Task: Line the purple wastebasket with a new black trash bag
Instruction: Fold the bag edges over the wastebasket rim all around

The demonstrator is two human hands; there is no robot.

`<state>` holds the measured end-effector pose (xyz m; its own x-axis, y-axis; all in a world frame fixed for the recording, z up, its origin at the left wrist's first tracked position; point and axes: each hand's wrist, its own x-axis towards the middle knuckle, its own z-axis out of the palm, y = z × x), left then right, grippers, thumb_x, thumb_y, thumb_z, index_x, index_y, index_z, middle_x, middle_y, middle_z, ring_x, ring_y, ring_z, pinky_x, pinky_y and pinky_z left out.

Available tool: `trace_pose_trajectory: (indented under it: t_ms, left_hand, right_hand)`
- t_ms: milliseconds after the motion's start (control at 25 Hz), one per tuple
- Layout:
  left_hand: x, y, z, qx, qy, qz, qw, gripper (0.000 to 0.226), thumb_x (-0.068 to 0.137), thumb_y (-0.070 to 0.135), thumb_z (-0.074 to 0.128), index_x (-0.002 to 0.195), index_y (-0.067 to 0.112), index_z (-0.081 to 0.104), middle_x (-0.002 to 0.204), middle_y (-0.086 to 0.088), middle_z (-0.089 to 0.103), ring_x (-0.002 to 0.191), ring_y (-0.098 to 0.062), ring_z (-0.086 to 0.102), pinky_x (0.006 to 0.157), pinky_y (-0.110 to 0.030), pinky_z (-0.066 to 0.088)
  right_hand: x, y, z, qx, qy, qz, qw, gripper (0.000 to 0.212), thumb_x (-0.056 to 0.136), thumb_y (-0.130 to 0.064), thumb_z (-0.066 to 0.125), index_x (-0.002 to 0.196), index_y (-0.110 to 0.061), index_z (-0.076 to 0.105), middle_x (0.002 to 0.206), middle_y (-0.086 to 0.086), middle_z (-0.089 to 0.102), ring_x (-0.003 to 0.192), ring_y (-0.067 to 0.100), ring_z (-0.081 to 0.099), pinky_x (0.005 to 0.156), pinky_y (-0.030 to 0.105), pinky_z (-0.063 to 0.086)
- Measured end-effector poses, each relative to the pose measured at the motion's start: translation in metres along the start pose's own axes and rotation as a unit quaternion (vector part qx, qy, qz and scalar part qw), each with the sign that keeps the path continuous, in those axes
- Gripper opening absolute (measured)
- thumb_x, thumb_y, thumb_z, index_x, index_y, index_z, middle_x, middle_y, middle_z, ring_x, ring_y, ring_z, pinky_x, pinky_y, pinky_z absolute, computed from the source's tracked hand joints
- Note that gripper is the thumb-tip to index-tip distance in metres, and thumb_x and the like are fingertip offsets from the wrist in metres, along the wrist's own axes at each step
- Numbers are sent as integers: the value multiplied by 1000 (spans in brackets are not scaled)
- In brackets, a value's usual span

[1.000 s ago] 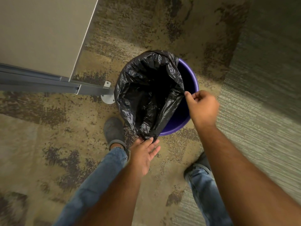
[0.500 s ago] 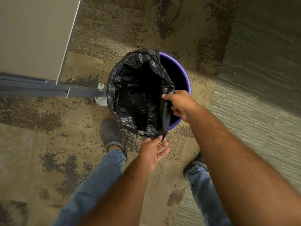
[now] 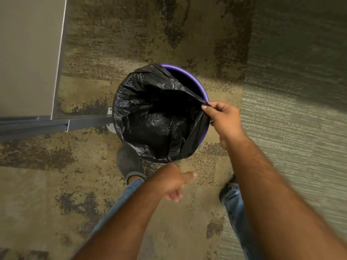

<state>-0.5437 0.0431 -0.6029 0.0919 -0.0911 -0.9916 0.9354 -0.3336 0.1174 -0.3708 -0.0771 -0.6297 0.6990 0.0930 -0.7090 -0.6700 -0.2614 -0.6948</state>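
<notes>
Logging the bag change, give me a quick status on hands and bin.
Right hand pinching crinkled black plastic trash bag edge. Left hand free, off bag. Round purple wastebasket rim still bare far-right. Nothing blocking.

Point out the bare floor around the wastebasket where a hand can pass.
Open carpet lies beyond the wastebasket and to its right. On its left the desk panel and metal foot crowd it. Nearside, two shoes, the left hand and the right hand pinching the bag.

Glossy crinkled black plastic trash bag (image 3: 150, 113) in smooth purple plastic wastebasket (image 3: 195, 79).
Mottled brown rough-pile carpet (image 3: 131, 34); matt grey metal desk leg (image 3: 84, 122); blue denim jeans (image 3: 234, 207).
</notes>
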Motion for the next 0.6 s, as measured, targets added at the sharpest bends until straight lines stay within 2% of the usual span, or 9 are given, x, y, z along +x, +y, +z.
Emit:
trace_pose_trajectory:
  t_ms: [80, 120, 160, 200, 240, 320, 440, 520, 600]
  left_hand:
    - [-19, 18, -31, 182, 164, 127, 961, 41, 87, 61, 70, 80, 21, 63, 62, 6, 71, 52, -10, 66, 58, -28, 54]
    - [-27, 34, -48, 218, 290, 229, 903, 30, 89, 54, 69, 81, 26, 63, 66, 9, 68, 58, -10, 64, 58, -30, 51]
    - [-32, 53, -67, 235, 393, 335, 823, 14, 91, 43, 66, 90, 29, 64, 79, 10, 68, 71, -13, 64, 63, -33, 52]
    - [-31, 75, -85, 268, 451, 406, 748, 13, 91, 32, 64, 104, 29, 64, 99, 7, 68, 89, -18, 64, 73, -38, 53]
    - [-29, 98, -102, 321, 464, 434, 702, 30, 89, 25, 63, 118, 25, 62, 118, 3, 65, 107, -25, 61, 86, -43, 51]
    - [-18, 145, -130, 452, 374, 387, 712, 43, 89, 27, 59, 132, 22, 59, 135, -3, 64, 124, -31, 57, 100, -48, 44]
    - [-3, 192, -147, 617, 218, 245, 715, 45, 102, 48, 38, 124, 23, 68, 128, -10, 72, 119, -31, 63, 102, -45, 41]
    - [4, 209, -156, 637, 182, 186, 725, 53, 104, 51, 32, 117, 19, 72, 130, -15, 71, 115, -34, 64, 95, -42, 44]
    - [7, 221, -168, 596, 166, 196, 761, 38, 100, 43, 44, 97, 16, 71, 116, -18, 72, 101, -35, 63, 79, -35, 44]
  right_hand:
    - [0, 2, -4, 3, -17, -2, 1000, 22, 101, -4, 68, 84, -15, 72, 58, -16, 71, 51, -7, 60, 53, 7, 46]
    - [0, 2, -6, 1, -23, -5, 1000, 23, 103, -4, 65, 84, -16, 71, 59, -17, 71, 52, -8, 60, 54, 7, 46]
    - [1, 3, -8, -1, -29, -9, 1000, 24, 105, -5, 63, 85, -16, 69, 59, -16, 70, 53, -7, 60, 55, 8, 46]
    - [1, 2, -8, -6, -33, -10, 999, 23, 107, -6, 60, 87, -15, 67, 61, -16, 70, 54, -7, 59, 55, 9, 47]
    - [2, 2, -9, -18, -39, -12, 999, 22, 108, -8, 57, 89, -15, 65, 64, -15, 69, 56, -6, 59, 57, 11, 47]
    - [5, 2, -9, -62, -50, -19, 997, 21, 111, -16, 54, 91, -19, 61, 73, -10, 63, 59, -5, 54, 62, 17, 47]
    - [10, 0, -12, -85, -63, -7, 994, 29, 111, -31, 52, 85, -23, 63, 81, -7, 66, 72, 0, 59, 76, 28, 47]
    - [14, -4, -15, -43, -53, 36, 997, 40, 109, -42, 52, 81, -24, 74, 82, -13, 76, 78, 1, 68, 80, 27, 51]
    - [15, -4, -18, -11, -30, 60, 998, 39, 107, -38, 59, 74, -25, 74, 64, -21, 72, 60, -9, 64, 66, 20, 47]
